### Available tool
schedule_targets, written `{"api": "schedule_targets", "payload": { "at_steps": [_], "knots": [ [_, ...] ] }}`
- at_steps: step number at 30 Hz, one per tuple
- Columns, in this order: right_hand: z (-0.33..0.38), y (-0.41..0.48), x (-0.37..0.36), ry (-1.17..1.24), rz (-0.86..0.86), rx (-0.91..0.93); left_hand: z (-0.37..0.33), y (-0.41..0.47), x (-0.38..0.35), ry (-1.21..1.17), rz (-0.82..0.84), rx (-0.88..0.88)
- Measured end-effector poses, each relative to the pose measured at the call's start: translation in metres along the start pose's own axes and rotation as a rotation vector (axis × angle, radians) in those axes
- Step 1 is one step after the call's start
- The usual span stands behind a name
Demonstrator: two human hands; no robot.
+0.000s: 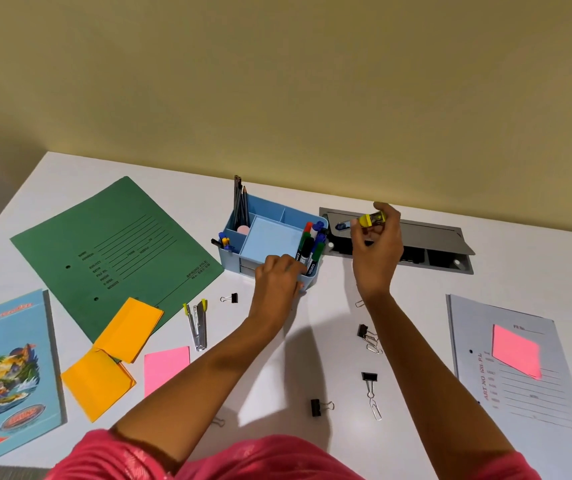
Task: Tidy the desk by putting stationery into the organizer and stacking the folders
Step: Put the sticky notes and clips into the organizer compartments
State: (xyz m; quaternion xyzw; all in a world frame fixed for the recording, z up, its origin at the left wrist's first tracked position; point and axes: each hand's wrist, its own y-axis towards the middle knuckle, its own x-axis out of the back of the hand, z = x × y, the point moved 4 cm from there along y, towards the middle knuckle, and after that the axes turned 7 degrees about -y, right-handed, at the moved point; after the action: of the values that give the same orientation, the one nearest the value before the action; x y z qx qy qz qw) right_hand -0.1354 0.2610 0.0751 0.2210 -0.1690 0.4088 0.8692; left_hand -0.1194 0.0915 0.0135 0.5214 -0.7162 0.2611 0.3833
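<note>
Left hand [277, 275] fingers curled against the blue organizer [270, 239] front, grip unclear, right hand [376, 251] raised beside it pinching a small yellow object [371, 219], binder clips [367, 377] scattered on white worktop [277, 358]

The desk [312, 358] was smooth and white with a slight sheen. The organizer [267, 244] was matt blue plastic. The green folder [114, 244] was matt card. The stapler [197, 323] was shiny metal.
</note>
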Motion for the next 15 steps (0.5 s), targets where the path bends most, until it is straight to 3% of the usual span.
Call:
{"api": "schedule_targets", "payload": {
  "at_steps": [4,12,15],
  "knots": [
    [0.001,0.011,-0.007,0.01,-0.012,-0.007,0.001,0.007,-0.006,0.05,0.028,-0.028],
    [-0.01,0.016,-0.011,0.018,0.076,-0.08,0.015,0.008,0.008,-0.031,-0.01,-0.268],
    [-0.011,0.008,-0.007,0.014,0.105,-0.021,0.032,0.003,0.017,-0.024,-0.039,-0.334]
  ]
}}
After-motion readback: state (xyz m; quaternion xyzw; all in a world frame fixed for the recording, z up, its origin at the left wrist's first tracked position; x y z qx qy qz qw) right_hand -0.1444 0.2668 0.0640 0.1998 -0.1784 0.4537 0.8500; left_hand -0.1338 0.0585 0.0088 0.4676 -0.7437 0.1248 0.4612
